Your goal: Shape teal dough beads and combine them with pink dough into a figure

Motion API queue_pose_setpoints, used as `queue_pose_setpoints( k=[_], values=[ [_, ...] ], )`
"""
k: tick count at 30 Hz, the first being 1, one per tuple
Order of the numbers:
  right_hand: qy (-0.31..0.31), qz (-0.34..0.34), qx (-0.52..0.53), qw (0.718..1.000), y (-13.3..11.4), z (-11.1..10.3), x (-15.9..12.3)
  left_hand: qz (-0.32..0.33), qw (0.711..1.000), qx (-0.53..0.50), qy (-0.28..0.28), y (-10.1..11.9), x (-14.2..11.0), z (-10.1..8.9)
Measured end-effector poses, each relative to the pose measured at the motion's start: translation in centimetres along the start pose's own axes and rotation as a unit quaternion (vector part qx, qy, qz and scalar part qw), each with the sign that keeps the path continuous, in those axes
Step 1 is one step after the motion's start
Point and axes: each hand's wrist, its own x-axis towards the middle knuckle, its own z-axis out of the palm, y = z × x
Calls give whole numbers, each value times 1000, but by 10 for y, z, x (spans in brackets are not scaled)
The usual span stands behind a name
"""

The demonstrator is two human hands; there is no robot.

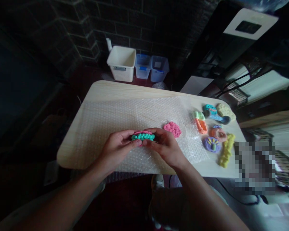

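Between my two hands is a small teal-green and pink piece (143, 137) with a bumpy, braided-looking green band and pink edges above and below; its kind I cannot make out. My left hand (117, 144) grips its left end, the thumb pressed on the front. My right hand (165, 146) pinches its right end, fingers curled behind. Both hold it just over a sheet of bubble wrap (106, 115). Just beyond my right hand, a bumpy pink piece (172, 129) lies on the wrap.
The wrap covers much of a pale wooden table (101, 88). At the right lie several soft coloured pieces, among them a purple disc (211, 144), a yellow strip (227, 150) and an orange-and-green piece (201, 125). Behind, a white bin (124, 70) and blue-tinted tubs (159, 72) stand by the wall.
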Motion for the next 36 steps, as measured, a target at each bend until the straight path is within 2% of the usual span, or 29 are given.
queue_pose_setpoints(
  k=[4,8,11,15,19,24,28,36],
  values=[
    [12,14,44,999,0,3,0,-1,1000,-14,-1,-1,-2,1],
    [10,16,44,999,2,3,0,5,1000,-14,-6,-1,-3,2],
    [21,-3,21,1000,3,1,-1,12,1000,-9,9,0,-3,2],
    [-15,-29,-29,999,2,-1,-1,25,1000,3,11,0,-2,1],
    [-11,-64,-62,996,3,-3,-2,43,998,34,10,-2,-2,-2],
    [-24,-54,-58,997,3,-3,-3,41,997,57,10,-4,-3,-4],
    [-13,-62,-27,998,5,-3,-2,39,999,35,11,-2,-2,-2],
    [-2,-29,0,1000,3,-2,-2,23,1000,1,15,1,-2,4]
  ],
)
